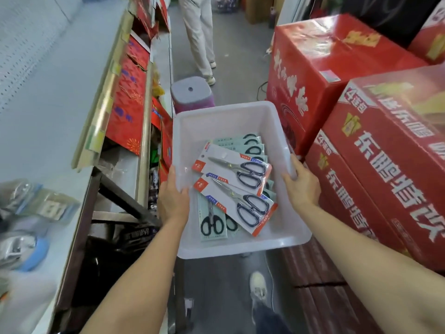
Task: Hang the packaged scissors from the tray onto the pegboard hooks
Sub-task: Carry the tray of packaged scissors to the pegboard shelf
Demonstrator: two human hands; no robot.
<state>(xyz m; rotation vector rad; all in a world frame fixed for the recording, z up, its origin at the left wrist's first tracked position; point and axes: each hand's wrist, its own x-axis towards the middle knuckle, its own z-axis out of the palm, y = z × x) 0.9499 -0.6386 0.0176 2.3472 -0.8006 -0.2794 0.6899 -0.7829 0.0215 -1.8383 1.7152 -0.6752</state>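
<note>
A white plastic tray (224, 121) is held up in the aisle in front of me. My left hand (172, 198) grips its left rim and my right hand (301, 184) grips its right rim. Inside lie several packaged scissors: two white-and-red cards with black-handled scissors (231, 167) on top, and pale green cards (213, 222) under them. A white pegboard (31, 56) covers the wall at the upper left; no hooks show on it.
Big red cartons (375, 145) are stacked close on the right. On the left run shelves with red boxes (130, 102) and blurred packaged goods (26, 213). A purple stool (191, 94) stands ahead, and a person's legs (199, 37) are farther down the aisle.
</note>
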